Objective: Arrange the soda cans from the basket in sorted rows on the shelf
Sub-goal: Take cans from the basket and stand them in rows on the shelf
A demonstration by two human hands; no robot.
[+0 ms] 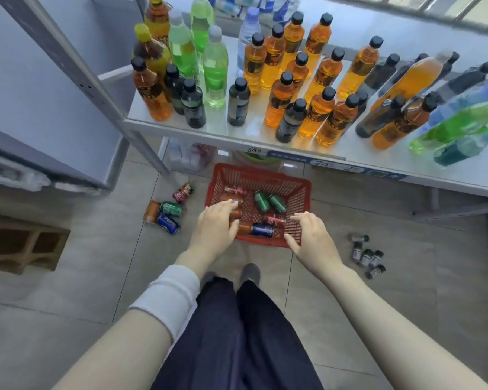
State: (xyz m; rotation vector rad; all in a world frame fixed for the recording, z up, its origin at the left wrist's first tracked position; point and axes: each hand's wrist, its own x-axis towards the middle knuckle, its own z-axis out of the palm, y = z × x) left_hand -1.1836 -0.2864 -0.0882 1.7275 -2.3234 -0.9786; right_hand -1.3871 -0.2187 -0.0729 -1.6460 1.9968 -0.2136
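Note:
A red basket stands on the tiled floor under the shelf. Lying inside it are two green cans, a blue can, red cans and orange cans. My left hand reaches into the basket's left side, its fingers fairly straight over an orange can and its thumb beside that can. My right hand hovers over the basket's front right corner with its fingers spread, holding nothing.
The shelf carries many upright bottles of orange, green and dark drink. Loose cans lie on the floor left of the basket, and small dark bottles lie to its right. A grey cabinet stands at left.

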